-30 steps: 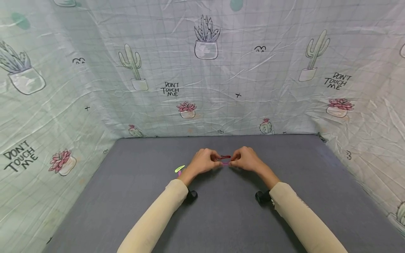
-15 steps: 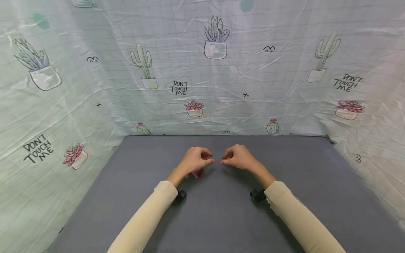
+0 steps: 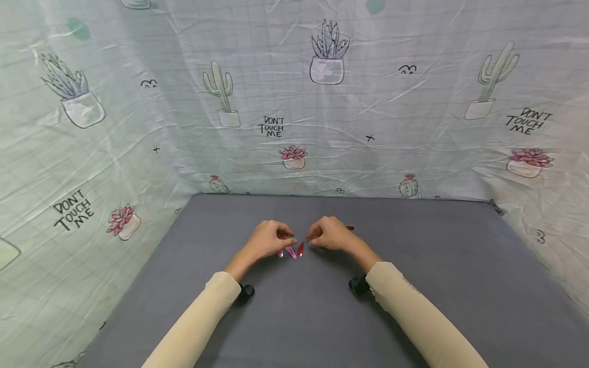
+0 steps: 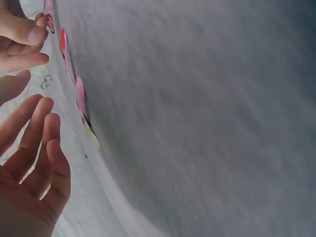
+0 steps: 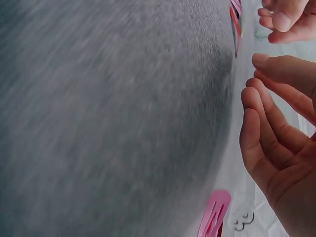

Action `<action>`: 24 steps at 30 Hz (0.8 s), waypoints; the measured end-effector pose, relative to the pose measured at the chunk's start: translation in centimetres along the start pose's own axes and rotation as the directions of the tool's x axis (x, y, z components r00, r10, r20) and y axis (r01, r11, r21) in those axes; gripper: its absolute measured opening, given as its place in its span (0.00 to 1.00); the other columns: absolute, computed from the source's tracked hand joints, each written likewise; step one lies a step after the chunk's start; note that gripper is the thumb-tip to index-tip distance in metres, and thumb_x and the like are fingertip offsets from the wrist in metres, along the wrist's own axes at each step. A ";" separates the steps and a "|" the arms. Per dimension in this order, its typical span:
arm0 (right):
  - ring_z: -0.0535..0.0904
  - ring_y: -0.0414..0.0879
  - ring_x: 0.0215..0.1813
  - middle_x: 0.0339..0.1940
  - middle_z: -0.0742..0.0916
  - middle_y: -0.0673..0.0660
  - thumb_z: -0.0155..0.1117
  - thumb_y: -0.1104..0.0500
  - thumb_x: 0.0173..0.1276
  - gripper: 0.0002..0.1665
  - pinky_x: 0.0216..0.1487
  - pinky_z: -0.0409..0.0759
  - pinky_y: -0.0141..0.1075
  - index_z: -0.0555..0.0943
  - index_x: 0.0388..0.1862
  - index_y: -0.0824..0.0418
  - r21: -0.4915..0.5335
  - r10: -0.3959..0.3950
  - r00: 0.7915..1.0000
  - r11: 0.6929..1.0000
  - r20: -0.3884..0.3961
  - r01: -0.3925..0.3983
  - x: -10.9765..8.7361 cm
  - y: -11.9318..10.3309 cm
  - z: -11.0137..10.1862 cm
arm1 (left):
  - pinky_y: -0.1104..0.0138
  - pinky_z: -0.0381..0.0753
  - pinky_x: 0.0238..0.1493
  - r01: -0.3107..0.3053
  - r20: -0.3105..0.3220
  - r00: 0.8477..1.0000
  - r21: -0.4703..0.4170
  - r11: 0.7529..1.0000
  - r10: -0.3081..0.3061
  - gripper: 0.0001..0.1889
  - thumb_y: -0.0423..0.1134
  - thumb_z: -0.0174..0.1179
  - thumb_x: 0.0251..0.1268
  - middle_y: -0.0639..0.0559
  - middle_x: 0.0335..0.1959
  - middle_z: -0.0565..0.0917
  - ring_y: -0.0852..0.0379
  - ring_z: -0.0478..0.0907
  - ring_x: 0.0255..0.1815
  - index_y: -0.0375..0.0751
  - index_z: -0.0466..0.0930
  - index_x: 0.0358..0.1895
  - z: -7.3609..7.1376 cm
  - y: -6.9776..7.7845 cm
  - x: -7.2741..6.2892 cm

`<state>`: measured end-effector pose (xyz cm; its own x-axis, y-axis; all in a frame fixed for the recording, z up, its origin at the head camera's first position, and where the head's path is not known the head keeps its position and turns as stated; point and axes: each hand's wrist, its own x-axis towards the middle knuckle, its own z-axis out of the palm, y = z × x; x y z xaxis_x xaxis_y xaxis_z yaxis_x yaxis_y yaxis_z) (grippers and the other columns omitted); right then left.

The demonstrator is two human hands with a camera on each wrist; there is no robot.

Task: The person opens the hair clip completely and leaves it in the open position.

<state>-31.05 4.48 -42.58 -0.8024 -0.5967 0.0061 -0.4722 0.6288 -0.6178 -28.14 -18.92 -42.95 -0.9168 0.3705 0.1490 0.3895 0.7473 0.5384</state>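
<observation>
Several snap hair clips lie on the grey table. My left hand (image 3: pixel 271 238) hovers over the left group with relaxed, spread fingers and holds nothing. By its thumb are a pink clip (image 3: pixel 280 253), a purple-pink clip (image 3: pixel 291 252) and a red clip (image 3: pixel 300 249). A yellow-green clip (image 4: pixel 92 138) shows only in the left wrist view. Just right of the red clip, my right hand (image 3: pixel 330 233) has its fingers loosely bent, thumb apart, with nothing between them. Beyond its wrist a dark red clip (image 3: pixel 350 228) peeks out. Another pink clip (image 5: pixel 215 215) appears low in the right wrist view.
The grey table (image 3: pixel 294 317) extends around both hands. A wrinkled sheet printed with cacti (image 3: pixel 329 117) hangs behind and along both sides. Small black cameras (image 3: pixel 246 292) sit under the wrists.
Both hands have moved left, from the pink and dark red clips to the group with the red clip. The view has swung left. No clip is seen moved.
</observation>
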 end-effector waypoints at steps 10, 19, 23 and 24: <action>0.87 0.41 0.39 0.42 0.94 0.52 0.77 0.62 0.63 0.10 0.36 0.82 0.33 0.93 0.43 0.51 -0.062 0.016 0.994 0.998 0.104 -0.010 1.5 -0.9 0.9 | 0.70 0.73 0.23 -0.014 0.161 0.987 0.055 0.998 0.005 0.08 0.49 0.76 0.58 0.62 0.21 0.87 0.66 0.76 0.17 0.52 0.91 0.27 0.1 0.3 -0.2; 0.83 0.38 0.31 0.31 0.93 0.49 0.75 0.66 0.63 0.07 0.33 0.78 0.31 0.92 0.34 0.54 -0.027 0.003 0.992 1.000 0.129 0.001 2.0 -0.8 0.7 | 0.72 0.65 0.18 -0.036 0.214 0.977 0.085 0.996 0.017 0.12 0.48 0.78 0.57 0.62 0.16 0.85 0.66 0.70 0.13 0.53 0.89 0.19 0.5 0.9 0.8; 0.82 0.39 0.29 0.29 0.92 0.49 0.73 0.67 0.63 0.07 0.31 0.77 0.31 0.91 0.33 0.55 -0.017 0.007 0.990 1.000 0.143 -0.004 2.2 -0.8 0.8 | 0.72 0.66 0.17 0.003 0.242 0.970 0.077 0.997 -0.022 0.11 0.45 0.77 0.58 0.58 0.16 0.85 0.66 0.71 0.11 0.51 0.88 0.20 0.5 0.8 1.3; 0.81 0.39 0.28 0.29 0.91 0.49 0.73 0.67 0.64 0.07 0.31 0.77 0.31 0.90 0.32 0.55 -0.020 0.009 0.989 1.000 0.145 -0.006 2.2 -0.7 0.9 | 0.72 0.67 0.17 0.013 0.247 0.969 0.075 0.997 -0.031 0.12 0.44 0.77 0.58 0.57 0.16 0.85 0.66 0.72 0.11 0.51 0.88 0.20 0.5 0.7 1.3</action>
<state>-32.14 2.28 -42.79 -0.7453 -0.6571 -0.1132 -0.4745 0.6419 -0.6023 -29.03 -17.63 -42.81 -0.8783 0.4719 -0.0768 0.3833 0.7910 0.4769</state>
